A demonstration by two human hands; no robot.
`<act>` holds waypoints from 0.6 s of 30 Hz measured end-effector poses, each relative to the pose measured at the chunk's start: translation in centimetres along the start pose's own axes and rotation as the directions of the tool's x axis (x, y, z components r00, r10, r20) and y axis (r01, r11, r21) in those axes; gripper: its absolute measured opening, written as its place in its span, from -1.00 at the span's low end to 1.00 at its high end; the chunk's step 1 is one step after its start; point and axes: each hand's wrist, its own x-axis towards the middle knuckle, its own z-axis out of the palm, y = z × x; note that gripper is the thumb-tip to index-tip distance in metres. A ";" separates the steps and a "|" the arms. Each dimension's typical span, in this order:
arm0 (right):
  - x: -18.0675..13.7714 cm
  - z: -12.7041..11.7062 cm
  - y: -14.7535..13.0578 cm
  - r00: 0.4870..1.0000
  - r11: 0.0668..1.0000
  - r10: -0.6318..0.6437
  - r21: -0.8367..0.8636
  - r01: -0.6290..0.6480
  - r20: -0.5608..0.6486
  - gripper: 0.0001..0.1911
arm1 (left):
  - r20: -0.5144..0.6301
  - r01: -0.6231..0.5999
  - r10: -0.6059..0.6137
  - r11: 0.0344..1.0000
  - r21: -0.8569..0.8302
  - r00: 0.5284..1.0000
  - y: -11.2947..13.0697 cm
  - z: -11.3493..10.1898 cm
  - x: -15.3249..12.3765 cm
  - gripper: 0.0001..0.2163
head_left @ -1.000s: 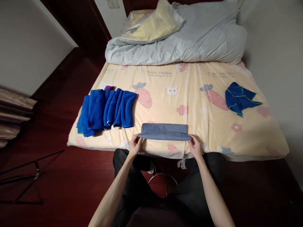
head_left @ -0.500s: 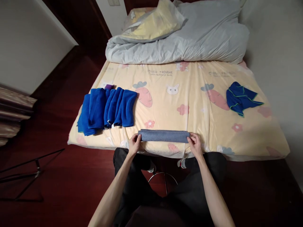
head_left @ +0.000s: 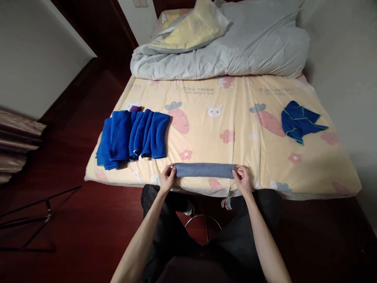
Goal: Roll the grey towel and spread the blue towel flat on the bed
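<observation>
I sit at the foot of the bed (head_left: 206,118), and the folded grey towel (head_left: 204,170) lies as a long narrow strip across the near edge of the mattress, straight in front of me. My left hand (head_left: 166,181) has its grip closed on the towel's left end, fingers pinching the fold, and my right hand (head_left: 243,181) has its grip closed on the right end in the same way, so the towel runs flat between my two hands, with both resting at the mattress edge just nearer to me than the cloth. To the left and a little farther up the yellow sheet, a row of folded blue towels (head_left: 134,135) lies side by side, near my left hand but apart from the grey strip. A crumpled dark blue cloth (head_left: 299,122) with a green edge lies well apart, on the right side of the bed. A bunched grey duvet (head_left: 224,51) is heaped across the head of the bed, with a pale yellow pillow (head_left: 191,29) resting on it.
</observation>
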 end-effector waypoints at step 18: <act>0.1 -0.6 -4.8 0.910 0.963 -0.260 -0.156 0.219 -0.324 -0.73 | -0.197 0.243 -0.275 0.954 -0.175 0.941 3.9 0.1 -5.5 -0.60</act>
